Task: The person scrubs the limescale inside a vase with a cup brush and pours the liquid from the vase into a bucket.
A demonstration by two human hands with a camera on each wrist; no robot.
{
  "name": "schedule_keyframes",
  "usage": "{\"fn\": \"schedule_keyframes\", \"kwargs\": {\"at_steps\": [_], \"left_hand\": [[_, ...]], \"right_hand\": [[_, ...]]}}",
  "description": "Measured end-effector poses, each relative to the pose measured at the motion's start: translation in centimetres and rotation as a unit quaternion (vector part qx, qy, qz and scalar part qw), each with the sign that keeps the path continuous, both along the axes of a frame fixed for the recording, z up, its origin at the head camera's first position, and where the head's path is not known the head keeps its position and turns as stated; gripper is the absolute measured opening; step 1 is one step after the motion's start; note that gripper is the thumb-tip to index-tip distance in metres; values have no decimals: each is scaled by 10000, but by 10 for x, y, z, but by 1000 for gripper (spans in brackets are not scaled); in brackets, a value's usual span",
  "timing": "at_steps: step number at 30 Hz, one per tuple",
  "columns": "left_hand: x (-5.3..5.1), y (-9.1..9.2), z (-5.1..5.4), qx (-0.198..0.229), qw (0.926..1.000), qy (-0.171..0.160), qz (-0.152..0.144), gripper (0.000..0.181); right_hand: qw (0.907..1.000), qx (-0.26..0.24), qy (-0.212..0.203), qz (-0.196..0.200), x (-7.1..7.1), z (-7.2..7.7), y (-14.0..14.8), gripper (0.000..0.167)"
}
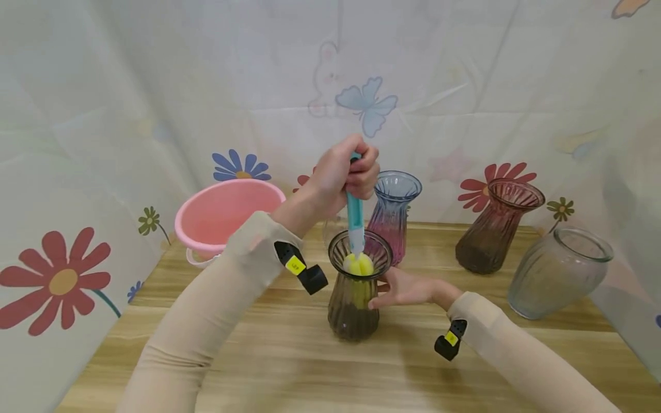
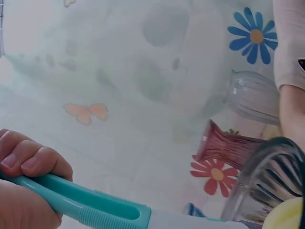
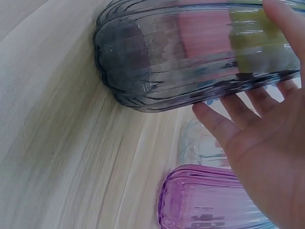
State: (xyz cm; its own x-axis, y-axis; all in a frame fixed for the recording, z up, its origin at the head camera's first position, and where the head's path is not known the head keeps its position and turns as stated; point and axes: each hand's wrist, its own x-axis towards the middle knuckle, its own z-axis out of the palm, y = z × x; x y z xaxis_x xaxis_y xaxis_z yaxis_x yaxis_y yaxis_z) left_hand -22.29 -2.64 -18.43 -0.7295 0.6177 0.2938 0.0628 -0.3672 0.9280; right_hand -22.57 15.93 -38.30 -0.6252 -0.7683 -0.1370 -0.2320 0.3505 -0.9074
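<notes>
Well inside the table's side edges [image 1: 124,338], the left hand [image 1: 347,172] clamps a brush [image 1: 355,211] in the vase [image 1: 343,304] the right hand [image 1: 405,288] clasps, splayed fingers [image 3: 217,122] plain only in right-wrist view.

Holds the left hand [image 1: 347,172] up high in a curled fist and the right hand [image 1: 405,285] lower, with thumb [image 1: 383,300] and fingers [image 3: 217,124] apart.

Premises: screened-off tabletop booth; wider room type undeterminable. Evidence: pale, creased, flower-printed sheeting [image 1: 465,69] across the upper frame and down both sides; flat, brown wood-grained tabletop [image 1: 289,367], lower centre.
</notes>
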Motion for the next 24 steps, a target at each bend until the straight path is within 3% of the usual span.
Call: {"fn": "schedule_keyframes", "kwargs": {"at_steps": [3, 8, 12, 15, 18, 21, 24], "left_hand": [[2, -3, 12, 104, 9999, 7, 77, 36], [8, -7, 39, 305, 9985, 411, 179, 38], [12, -6, 44, 332, 9984, 451, 105, 37], [10, -4, 34, 313, 9991, 280, 32, 37], [8, -2, 17, 220, 9996, 144, 87, 36], [4, 0, -6, 157, 9997, 96, 163, 33], [0, 3, -36, -77, 9999, 84, 76, 34]], "right_hand": [[9999, 47, 111, -4, 0, 0, -1, 77], [9997, 77, 244, 33, 1, 1, -2, 81], [9998, 10, 180, 5, 2, 1, -2, 82], [9999, -30, 162, -50, 2, 0, -2, 80], [9998, -67, 193, -87, 2, -1, -1, 74], [9994, -202, 245, -123, 1, -4, -1, 70], [9988, -293, 313, -218, 2, -4, 0, 71]]}}
